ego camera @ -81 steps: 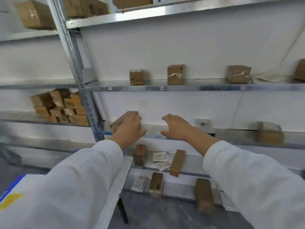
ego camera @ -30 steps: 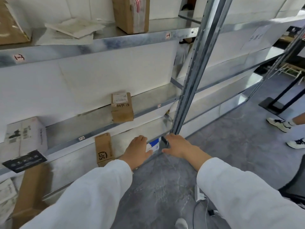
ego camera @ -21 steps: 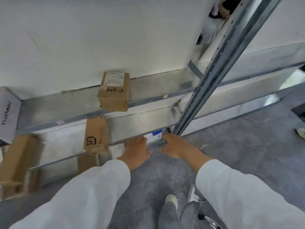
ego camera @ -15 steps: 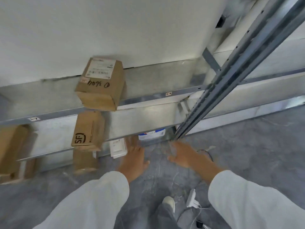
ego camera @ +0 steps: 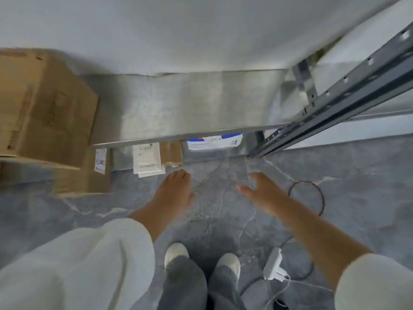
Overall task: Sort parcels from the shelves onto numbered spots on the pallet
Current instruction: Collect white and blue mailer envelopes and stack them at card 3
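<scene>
Left fingers (ego camera: 180,176): straight and pressed together, tips pointing at the shelf's foot, holding nothing.
Right fingers (ego camera: 256,179): blurred; they look loosely spread with the thumb stuck out to the side, and they hold nothing.
Left hand (ego camera: 173,194): palm down over the grey floor (ego camera: 357,175), just short of the lowest level of the rack.
Right hand (ego camera: 262,193): level with the left, well apart from it, also above the floor.
Blue-and-white parcel (ego camera: 214,141): lies flat on the bottom level, half hidden under the edge of the metal shelf (ego camera: 178,108), beyond the gap between the two hands.
Other parcels: a white parcel (ego camera: 147,158) and a small brown parcel (ego camera: 171,153) sit side by side just beyond the left fingertips; a large cardboard box (ego camera: 40,104) stands on the shelf at far left.
Step in hand: likely the pick, a reach toward the bottom level with nothing grasped yet; the pallet is not in view.
Next move: probably a low reach under the shelf lip, one hand on each end of the flat parcel, sliding it out before lifting.
Watch for: the steel upright (ego camera: 346,97) beside the right hand, and the loose cable (ego camera: 321,198) and white plug (ego camera: 273,266) lying near the shoes (ego camera: 176,253).
</scene>
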